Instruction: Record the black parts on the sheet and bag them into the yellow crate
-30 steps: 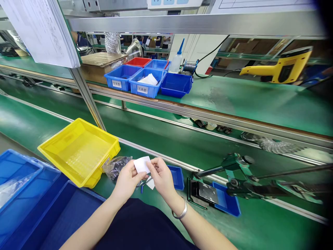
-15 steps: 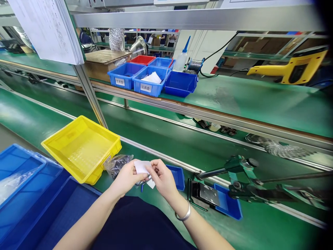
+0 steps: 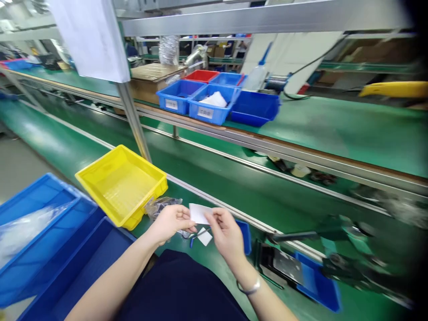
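- Starting at the far left, we see stacked blue bins (image 3: pixel 40 232) at the edge of the green counter (image 3: pixel 234 178), one holding a clear plastic bag (image 3: pixel 23 229).
- Just right of them sits a yellow tray (image 3: pixel 122 185), tilted, resting partly on the blue bins.
- Beside the tray's near corner lies a clear bag of dark parts (image 3: pixel 160 206), just behind our left hand.
- Our left hand (image 3: pixel 172 221) pinches the left end of a small white slip (image 3: pixel 199 213), its fingers (image 3: pixel 187 218) closed on the edge.
- The white slip is held just above the counter, between both hands, in front of the dark lap.
- Under the slip, on the counter, lie a second white scrap (image 3: pixel 204 236) and a small blue-handled tool (image 3: pixel 197 235).
- Our right hand (image 3: pixel 227 236), a metal bangle (image 3: pixel 249 287) on its wrist, grips the slip's right end with fingers narrowed on it.
- Just past the right hand sits a small blue tray (image 3: pixel 245 236).
- Farther right stands a green lever press (image 3: pixel 337 249), blurred, with another blue tray (image 3: pixel 316 285) at its base.
- On the raised shelf behind, blue and red bins (image 3: pixel 203 96) stand in a group.
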